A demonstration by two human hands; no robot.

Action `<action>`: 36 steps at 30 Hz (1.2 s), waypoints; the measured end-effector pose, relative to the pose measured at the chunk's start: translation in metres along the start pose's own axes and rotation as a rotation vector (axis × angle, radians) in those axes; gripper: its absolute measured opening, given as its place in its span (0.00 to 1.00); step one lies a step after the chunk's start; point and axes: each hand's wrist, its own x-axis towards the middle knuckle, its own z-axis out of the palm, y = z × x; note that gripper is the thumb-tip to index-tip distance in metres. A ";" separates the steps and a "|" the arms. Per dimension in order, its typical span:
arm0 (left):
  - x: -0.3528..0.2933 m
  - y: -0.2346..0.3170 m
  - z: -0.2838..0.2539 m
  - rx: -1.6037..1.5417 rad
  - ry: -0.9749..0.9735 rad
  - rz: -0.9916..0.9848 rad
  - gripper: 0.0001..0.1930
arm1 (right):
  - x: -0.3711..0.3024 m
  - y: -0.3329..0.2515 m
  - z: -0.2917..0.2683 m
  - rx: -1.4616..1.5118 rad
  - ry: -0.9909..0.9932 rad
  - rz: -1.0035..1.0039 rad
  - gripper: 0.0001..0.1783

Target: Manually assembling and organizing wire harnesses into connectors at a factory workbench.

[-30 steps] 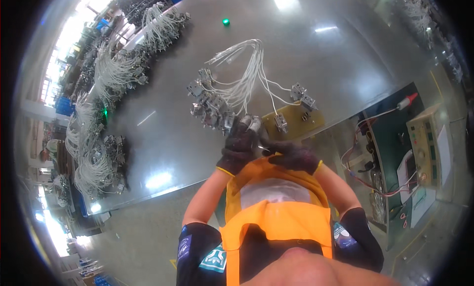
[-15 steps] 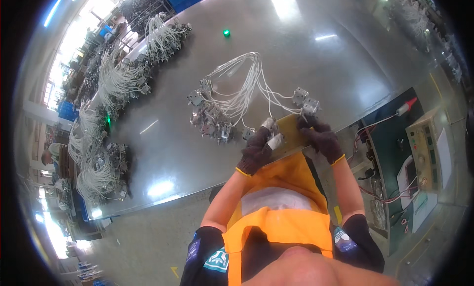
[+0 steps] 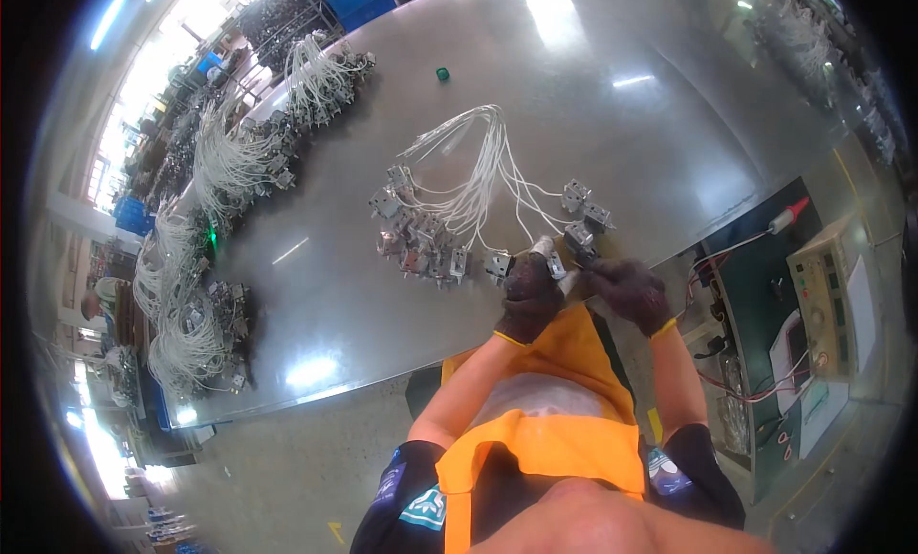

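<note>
Dark knit gloves with yellow cuffs cover both hands. My left hand (image 3: 532,296) is closed around a small silvery metal part (image 3: 555,264) with a whitish cylindrical end, at the near edge of the bundle. My right hand (image 3: 626,291) has its fingers closed at another boxy metal part (image 3: 579,235) just to the right. Both parts belong to a loop of white wires (image 3: 488,157). Its other end carries a heap of metal parts (image 3: 421,243) to the left. Two more metal parts (image 3: 575,195) lie beyond my right hand. The fingertips are partly hidden.
A shiny metal table (image 3: 363,315) spreads in front of me. More wired bundles (image 3: 234,167) line its left edge. A small green round object (image 3: 442,74) sits farther back. At right are a beige instrument box (image 3: 820,305) and a red-tipped probe (image 3: 786,217) with cables.
My left hand has moved right, closer to my right hand. The yellowish plate between the hands is mostly covered now. A metal part has come up at my right fingertips.
</note>
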 end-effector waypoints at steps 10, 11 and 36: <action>0.003 -0.013 -0.002 0.019 -0.050 0.195 0.36 | 0.007 -0.044 0.013 -0.634 -0.007 -0.155 0.14; 0.003 -0.009 -0.003 0.003 -0.048 0.209 0.36 | 0.008 -0.039 0.014 -0.567 0.042 -0.182 0.14; 0.005 -0.013 -0.041 0.038 0.041 0.460 0.30 | 0.024 -0.016 0.061 0.928 0.005 0.133 0.23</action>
